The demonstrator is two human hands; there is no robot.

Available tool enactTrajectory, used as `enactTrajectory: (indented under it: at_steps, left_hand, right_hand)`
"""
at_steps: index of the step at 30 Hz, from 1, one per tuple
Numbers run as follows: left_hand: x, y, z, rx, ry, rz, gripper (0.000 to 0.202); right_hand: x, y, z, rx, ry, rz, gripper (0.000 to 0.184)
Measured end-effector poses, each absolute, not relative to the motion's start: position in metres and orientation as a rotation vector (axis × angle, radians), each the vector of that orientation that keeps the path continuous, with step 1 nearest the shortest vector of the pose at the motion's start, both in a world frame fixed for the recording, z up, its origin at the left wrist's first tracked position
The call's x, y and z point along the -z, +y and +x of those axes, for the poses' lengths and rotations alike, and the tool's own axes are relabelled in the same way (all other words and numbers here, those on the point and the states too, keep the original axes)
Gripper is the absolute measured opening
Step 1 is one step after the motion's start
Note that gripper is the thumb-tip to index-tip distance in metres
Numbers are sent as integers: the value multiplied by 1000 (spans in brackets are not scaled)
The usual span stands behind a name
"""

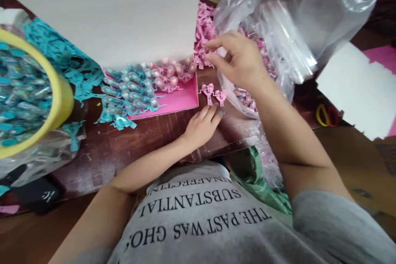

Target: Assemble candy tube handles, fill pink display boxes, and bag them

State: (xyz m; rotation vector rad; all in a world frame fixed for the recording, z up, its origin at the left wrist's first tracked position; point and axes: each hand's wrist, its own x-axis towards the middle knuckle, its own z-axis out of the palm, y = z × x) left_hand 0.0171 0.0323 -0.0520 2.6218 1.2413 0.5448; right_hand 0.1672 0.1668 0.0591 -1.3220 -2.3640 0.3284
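Observation:
My left hand [202,126] lies on the table, fingers stretched out, its fingertips at the handles of two pink Y-shaped plastic pieces [208,92] that look like small slingshots. My right hand [239,60] hovers above the edge of a clear plastic bag, thumb and index finger apart with nothing visible between them. Its fingertips are nearest a heap of pink plastic pieces [204,29]. Shiny pink items [246,97] show inside the bag. To the left, a pink box [182,101] holds rows of blue and pink pieces with clear capsule-like parts.
A white lid [123,12] stands up behind the box. Blue plastic pieces [62,49] are heaped at left, beside a yellow-rimmed tub [57,99]. A large clear bag [287,20] covers the right back. Scissors [327,114] lie at far right, a black object [38,192] at left.

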Motion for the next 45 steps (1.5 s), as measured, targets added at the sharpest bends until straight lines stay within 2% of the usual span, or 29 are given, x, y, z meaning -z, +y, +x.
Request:
enactTrajectory:
  at_steps: [5,10,12,15,18,21,23,26,29,39,45]
  left_hand:
    - [71,51,50,-439,1220,2600,39]
    - [63,31,37,-332,1244,2614,35]
    - [59,26,36,-261,1389,2564,35]
    - [55,29,39,-202,1506,2479,42]
    - [52,31,31,-319,1458,2347,39]
    - [45,28,10,-629,1337,1998,29]
    - [37,25,-2,-774,1199,1712,25]
    - [23,22,-13,-824,1051,1453,20]
    - [16,19,-18,-826,1065,1370,22]
    - [9,17,-33,-802,1033,1420,16]
    - [19,10,-32,-1037,1204,1883,21]
  right_hand:
    - [-18,148,280,-230,-2331,-1635,32]
    - [24,111,328,-184,-2374,-1857,34]
    - [31,105,331,-193,-2368,-1876,37]
    - [29,102,330,-260,-2364,-1860,31]
    - [16,91,322,-298,-2221,-1738,33]
    - [-1,65,299,-593,-1993,-1513,42]
    - [-10,48,275,-934,-1844,-1328,39]
    - [-10,34,238,-1255,-1647,-1088,29]
    - [-2,36,216,-1371,-1595,-995,28]
    - [0,37,211,-1314,-1760,-924,25]
    - [7,36,197,-1141,-1733,-1044,24]
